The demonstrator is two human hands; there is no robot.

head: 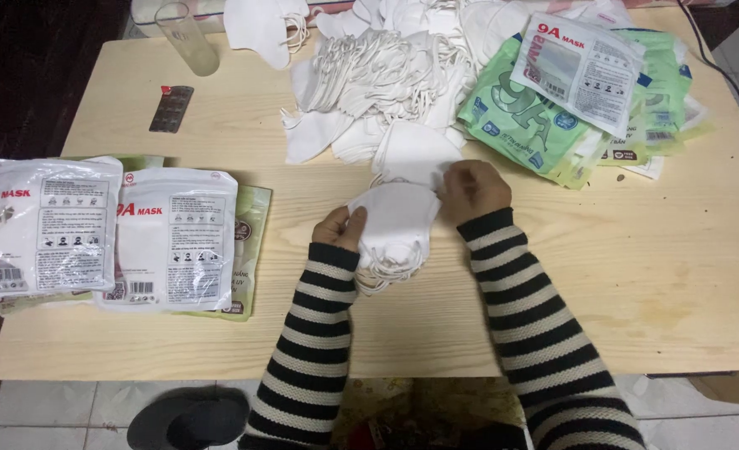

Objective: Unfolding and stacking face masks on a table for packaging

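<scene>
Wooden table (219, 275), left hand (340, 227) and right hand (472, 190) each in closed grip on white mask stack (393, 223)

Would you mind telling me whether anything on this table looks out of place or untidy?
A blister pack lies alone near the glass, unrelated to the masks. The loose mask heap sprawls untidily, and the green packets are fanned askew. Nothing looks spilled or damaged.

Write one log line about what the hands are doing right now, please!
left hand: holds white mask stack | right hand: grips stack's top edge | behind: loose mask pile | table
</scene>
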